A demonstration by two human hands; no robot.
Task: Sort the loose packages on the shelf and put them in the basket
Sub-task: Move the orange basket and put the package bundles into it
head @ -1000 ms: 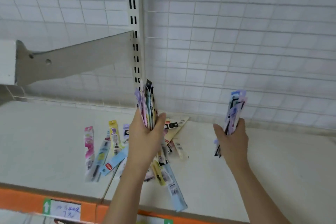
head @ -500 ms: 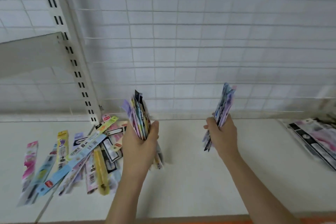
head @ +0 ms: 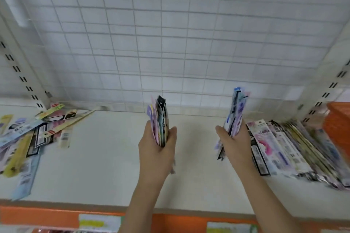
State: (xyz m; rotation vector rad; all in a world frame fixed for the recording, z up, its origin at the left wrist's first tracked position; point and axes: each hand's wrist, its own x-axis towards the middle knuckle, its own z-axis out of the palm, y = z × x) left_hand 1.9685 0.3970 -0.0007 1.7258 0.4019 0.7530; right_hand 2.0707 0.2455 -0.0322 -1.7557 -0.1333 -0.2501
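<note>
The left hand (head: 154, 149) is raised above the middle of the shelf (head: 106, 153), fingers and thumb closed around the lower part of a bundle of packages (head: 159, 119). This bundle stands upright, its top ends fanned slightly above the fist. The right hand (head: 233, 144) is held at about the same height, well apart from the left, and is closed in the same way on a second bundle (head: 235, 111). The second bundle also stands upright, with its lower ends projecting below the hand.

A loose pile of packages (head: 28, 134) lies on the left part of the shelf, the pieces overlapping at mixed angles; the pile reaches back to the slotted upright post (head: 22, 77). A sorted row of packages (head: 287, 147) lies on the right part of the shelf, the pieces side by side and overlapping in one direction. The nearest piece of this row is just beside the right hand.

An orange basket (head: 339, 125) sits at the far right edge of the view, behind the sorted row; only part of it is visible. A white wire grid panel (head: 170, 34) forms the back of the shelf. An orange price strip (head: 37, 215) runs along the shelf's front edge and carries paper labels, which are too blurred to read.
</note>
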